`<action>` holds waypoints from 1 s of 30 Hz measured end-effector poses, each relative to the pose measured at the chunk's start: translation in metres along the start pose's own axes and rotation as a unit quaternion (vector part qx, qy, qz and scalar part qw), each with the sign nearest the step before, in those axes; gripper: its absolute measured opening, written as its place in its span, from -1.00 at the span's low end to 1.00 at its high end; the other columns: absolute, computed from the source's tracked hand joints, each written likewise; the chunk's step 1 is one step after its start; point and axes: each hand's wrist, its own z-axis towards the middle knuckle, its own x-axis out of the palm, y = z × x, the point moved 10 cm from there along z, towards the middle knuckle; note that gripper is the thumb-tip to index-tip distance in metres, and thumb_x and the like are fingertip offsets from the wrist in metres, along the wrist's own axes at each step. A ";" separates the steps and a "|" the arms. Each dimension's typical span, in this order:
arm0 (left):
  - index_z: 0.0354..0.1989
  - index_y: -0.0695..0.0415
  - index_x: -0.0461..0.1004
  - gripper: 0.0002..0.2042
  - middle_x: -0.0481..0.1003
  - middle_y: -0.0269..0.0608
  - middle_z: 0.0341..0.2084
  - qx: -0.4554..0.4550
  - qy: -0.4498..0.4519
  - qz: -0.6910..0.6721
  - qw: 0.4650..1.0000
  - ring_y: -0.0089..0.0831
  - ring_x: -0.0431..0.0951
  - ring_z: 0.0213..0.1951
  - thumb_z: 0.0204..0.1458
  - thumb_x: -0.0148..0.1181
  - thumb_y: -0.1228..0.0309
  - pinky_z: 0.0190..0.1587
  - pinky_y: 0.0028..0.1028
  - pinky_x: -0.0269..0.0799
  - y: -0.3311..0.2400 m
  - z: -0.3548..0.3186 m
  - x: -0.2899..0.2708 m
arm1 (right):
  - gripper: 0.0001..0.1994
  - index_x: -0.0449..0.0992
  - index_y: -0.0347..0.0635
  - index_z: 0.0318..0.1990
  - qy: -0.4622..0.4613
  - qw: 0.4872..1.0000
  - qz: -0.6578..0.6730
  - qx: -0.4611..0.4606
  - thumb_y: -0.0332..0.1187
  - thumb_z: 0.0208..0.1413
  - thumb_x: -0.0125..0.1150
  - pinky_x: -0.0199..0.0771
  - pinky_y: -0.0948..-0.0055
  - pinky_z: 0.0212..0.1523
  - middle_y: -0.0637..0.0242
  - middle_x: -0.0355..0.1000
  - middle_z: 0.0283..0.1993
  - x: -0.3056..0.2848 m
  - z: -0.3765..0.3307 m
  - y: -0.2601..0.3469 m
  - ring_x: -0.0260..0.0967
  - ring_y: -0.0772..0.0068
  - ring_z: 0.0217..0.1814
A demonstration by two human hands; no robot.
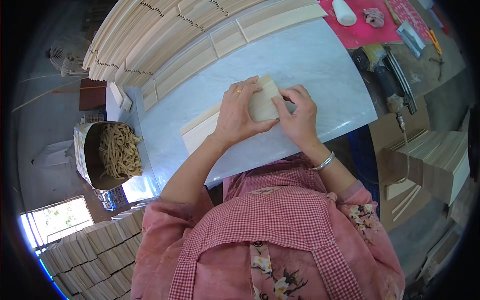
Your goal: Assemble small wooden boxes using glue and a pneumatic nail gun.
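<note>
- While the head view looks down on a glossy, pale marbled tabletop (320,60), the pale wooden board (265,95) lies near its middle, under both hands, slanting up toward the right
- The left hand (236,117), a yellow ring (238,91) on one finger, spans the board in a wide grip, fingertips at the far edge and thumb along the near one; it covers the middle, so I cannot tell whether this is one piece or two
- The right hand (301,116) meets the board's right end, thumb and forefinger bent with a narrow gap; whether they clasp it I cannot tell; a silver bangle (325,161) circles that wrist
- Beyond the hands, flat wooden panels (260,22) line the far edge, with stacked wooden slats (150,37) behind
- To the left, an open container (84,150) holds tangled tan strips (120,150)
- To the right, a pneumatic nail gun (390,75) lies on a side surface near a red sheet (357,37)
</note>
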 end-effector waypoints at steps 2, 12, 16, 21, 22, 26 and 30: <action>0.01 0.16 0.42 -0.30 0.44 0.02 0.18 0.007 -0.004 0.005 1.000 -0.07 0.43 0.10 -0.37 0.57 0.18 0.19 -0.17 0.32 -0.002 0.000 -0.001 | -0.83 0.57 -0.27 -0.17 -0.011 1.000 0.006 -0.002 -0.51 0.06 0.28 0.44 0.40 -0.16 0.27 0.42 -0.24 0.000 -0.001 0.000 0.39 0.29 -0.24; -0.07 0.12 0.38 -0.34 0.41 -0.05 0.21 0.000 -0.008 0.013 1.000 -0.06 0.40 0.13 -0.38 0.58 0.19 0.22 -0.18 0.31 -0.001 0.000 -0.003 | -0.61 0.49 -0.27 0.10 0.015 0.977 -0.168 -0.130 -0.37 0.12 0.28 0.41 0.23 0.08 0.10 0.46 0.00 -0.056 0.018 -0.002 0.39 0.09 0.03; -0.09 0.10 0.36 -0.36 0.41 -0.08 0.21 -0.021 -0.010 0.023 0.999 -0.07 0.39 0.14 -0.35 0.56 0.16 0.25 -0.18 0.27 0.005 -0.006 -0.008 | -0.42 0.38 -0.31 0.25 -0.053 0.863 -0.495 -0.086 -0.27 0.09 0.34 0.38 0.14 0.20 -0.07 0.43 0.15 -0.190 0.066 -0.041 0.39 -0.01 0.14; -0.09 0.09 0.34 -0.38 0.41 -0.11 0.20 0.001 -0.031 0.018 0.999 -0.10 0.38 0.13 -0.32 0.52 0.13 0.26 -0.20 0.24 0.002 -0.002 -0.004 | -0.42 0.37 -0.36 0.23 0.079 0.834 -0.543 0.060 -0.25 0.09 0.31 0.47 0.13 0.06 -0.17 0.47 0.05 -0.242 0.082 -0.133 0.48 -0.04 -0.04; -0.09 0.09 0.34 -0.38 0.41 -0.11 0.18 0.010 -0.044 0.029 0.999 -0.11 0.39 0.13 -0.31 0.52 0.13 0.26 -0.21 0.24 0.001 -0.004 -0.006 | -0.45 0.39 -0.37 0.20 0.082 0.828 -0.553 0.045 -0.25 0.09 0.30 0.49 0.14 -0.01 -0.16 0.49 0.00 -0.240 0.086 -0.139 0.49 -0.03 -0.12; -0.10 0.08 0.34 -0.39 0.43 -0.12 0.13 0.007 -0.066 0.041 0.997 -0.14 0.41 0.10 -0.31 0.51 0.14 0.24 -0.23 0.26 0.001 -0.010 -0.008 | -0.52 0.44 -0.40 0.10 0.102 0.825 -0.551 0.071 -0.27 0.09 0.28 0.53 0.20 -0.20 -0.10 0.53 -0.17 -0.237 0.108 -0.121 0.52 0.07 -0.33; -0.10 0.08 0.33 -0.40 0.44 -0.13 0.06 -0.030 -0.024 0.020 0.999 -0.16 0.42 0.06 -0.30 0.50 0.13 0.21 -0.26 0.27 0.005 -0.006 -0.003 | -0.62 0.51 -0.41 -0.04 0.125 0.837 -0.463 0.264 -0.29 0.08 0.29 0.50 0.33 -0.40 0.07 0.55 -0.37 -0.221 0.108 -0.073 0.48 0.22 -0.51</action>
